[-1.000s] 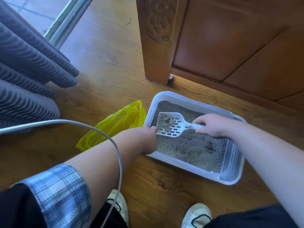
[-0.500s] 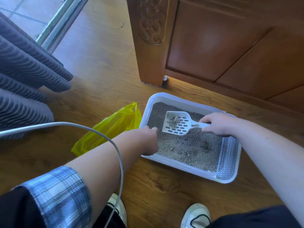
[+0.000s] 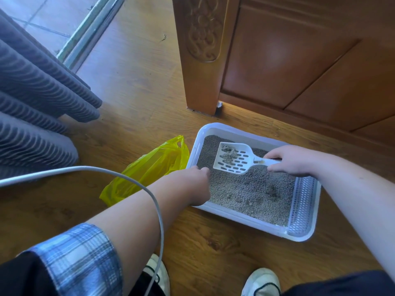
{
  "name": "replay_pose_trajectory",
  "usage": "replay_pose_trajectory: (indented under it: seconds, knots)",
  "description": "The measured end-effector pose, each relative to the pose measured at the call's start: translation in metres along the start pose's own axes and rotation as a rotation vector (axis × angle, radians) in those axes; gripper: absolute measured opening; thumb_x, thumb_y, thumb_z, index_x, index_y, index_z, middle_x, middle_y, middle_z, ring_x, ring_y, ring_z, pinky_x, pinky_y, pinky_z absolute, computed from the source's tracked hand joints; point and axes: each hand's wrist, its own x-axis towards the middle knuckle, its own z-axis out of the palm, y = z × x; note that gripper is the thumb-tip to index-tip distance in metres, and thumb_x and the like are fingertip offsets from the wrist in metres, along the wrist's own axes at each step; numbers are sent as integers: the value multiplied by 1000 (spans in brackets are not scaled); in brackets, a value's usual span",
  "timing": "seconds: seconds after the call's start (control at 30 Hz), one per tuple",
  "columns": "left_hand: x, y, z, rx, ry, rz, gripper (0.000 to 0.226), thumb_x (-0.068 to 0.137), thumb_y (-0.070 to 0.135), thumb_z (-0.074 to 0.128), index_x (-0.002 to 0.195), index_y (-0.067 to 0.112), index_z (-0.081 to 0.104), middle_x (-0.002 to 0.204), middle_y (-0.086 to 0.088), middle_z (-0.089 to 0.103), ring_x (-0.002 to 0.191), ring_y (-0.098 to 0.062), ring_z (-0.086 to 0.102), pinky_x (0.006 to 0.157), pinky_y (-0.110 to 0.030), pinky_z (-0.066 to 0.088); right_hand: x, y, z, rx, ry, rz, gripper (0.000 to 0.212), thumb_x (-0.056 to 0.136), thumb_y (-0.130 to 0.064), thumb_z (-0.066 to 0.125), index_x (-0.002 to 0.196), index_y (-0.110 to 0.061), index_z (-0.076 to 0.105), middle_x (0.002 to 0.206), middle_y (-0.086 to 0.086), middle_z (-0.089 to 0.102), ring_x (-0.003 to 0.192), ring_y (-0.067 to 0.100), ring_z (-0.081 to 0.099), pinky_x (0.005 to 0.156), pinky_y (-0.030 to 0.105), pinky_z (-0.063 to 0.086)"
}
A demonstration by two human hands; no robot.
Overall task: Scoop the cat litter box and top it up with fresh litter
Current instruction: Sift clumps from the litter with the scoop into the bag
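Note:
A white litter box (image 3: pixel 241 218) sits on the wooden floor, filled with grey litter (image 3: pixel 252 193) that holds a few dark clumps. My right hand (image 3: pixel 292 160) grips the handle of a white slotted scoop (image 3: pixel 234 158), held just above the litter with clumps in its far end. My left hand (image 3: pixel 192 184) holds the box's near left rim, fingers curled over the edge. A yellow plastic bag (image 3: pixel 149 169) lies on the floor just left of the box.
A carved wooden cabinet (image 3: pixel 277 56) stands right behind the box. Grey curtains (image 3: pixel 36 99) hang at the left. A white cable (image 3: pixel 128 184) loops over my left forearm. My two white shoes (image 3: pixel 260 282) are below the box.
The scoop has lifted out of the litter and most loose grains have sifted through, leaving clumps. My left hand has stayed on the rim.

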Motion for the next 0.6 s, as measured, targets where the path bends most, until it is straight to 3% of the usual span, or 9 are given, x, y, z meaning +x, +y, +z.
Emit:
replay_pose_trajectory:
  seconds: [0.2,0.3,0.4,0.5,0.6]
  knots:
    - [-23,-13,-13,-71,68,-35,25,95,27,45,118,18,43,115,-4,49,98,-29,57,79,-42,48,5,-34,-14,-32,35,-127,23,93,-32,66,115,-36,67,111,-15,68,102,11,60,91,30,45]
    - [-33,-34,-12,-85,81,-100,46,95,32,47,140,23,38,131,-4,50,115,-30,56,82,-41,45,15,-60,-14,-76,45,-170,22,91,-35,65,112,-38,67,111,-14,69,102,13,61,95,34,48]
    - [-44,-59,-7,-77,69,-187,51,95,36,47,143,23,37,138,-4,49,121,-30,55,89,-43,47,26,-92,-10,-113,70,-213,21,91,-38,63,112,-39,66,108,-16,68,100,13,60,93,34,49]
    - [-56,-84,-7,-44,31,-261,50,95,33,45,144,22,40,138,-3,53,122,-29,55,91,-41,47,38,-133,-1,-280,189,-256,24,91,-43,60,114,-38,64,107,-13,68,101,17,62,87,35,52]
    - [-67,-105,-4,-56,24,-314,46,95,33,46,140,23,44,134,-1,57,119,-27,57,88,-37,47,49,-172,17,-390,316,-325,19,90,-38,58,108,-38,63,101,-12,68,97,19,64,66,30,50]
